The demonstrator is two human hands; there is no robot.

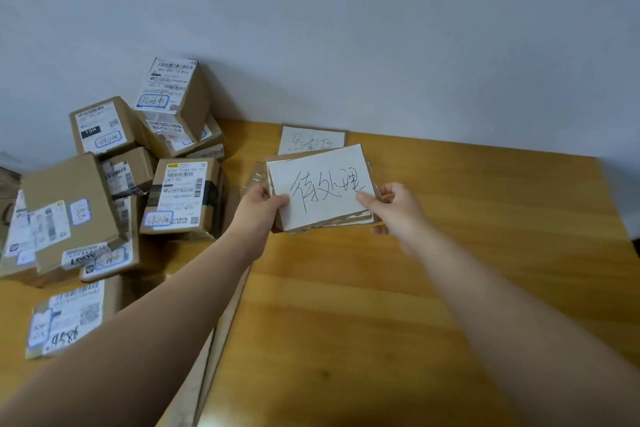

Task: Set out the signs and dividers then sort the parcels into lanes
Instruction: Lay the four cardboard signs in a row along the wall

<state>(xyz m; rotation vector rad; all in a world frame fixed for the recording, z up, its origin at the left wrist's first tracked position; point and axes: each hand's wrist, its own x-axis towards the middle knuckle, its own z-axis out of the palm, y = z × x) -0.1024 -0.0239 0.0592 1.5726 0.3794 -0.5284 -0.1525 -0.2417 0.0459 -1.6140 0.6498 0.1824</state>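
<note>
A stack of cardboard signs point(322, 194) hangs just above the wooden table point(450, 253), its top card white with black handwritten characters. My left hand point(263, 204) grips the stack's left edge, thumb on the top card. My right hand point(391, 208) grips its right edge. Another white sign point(311, 139) lies flat on the table behind the stack, near the wall. A pile of brown parcels point(114, 184) with white shipping labels fills the table's left side. Long cardboard strips point(214, 340) lie under my left forearm, partly hidden.
A grey wall point(381, 28) runs along the table's far edge. The table's right edge point(620, 215) drops off at the far right. One flat labelled parcel point(69, 315) lies near the front left.
</note>
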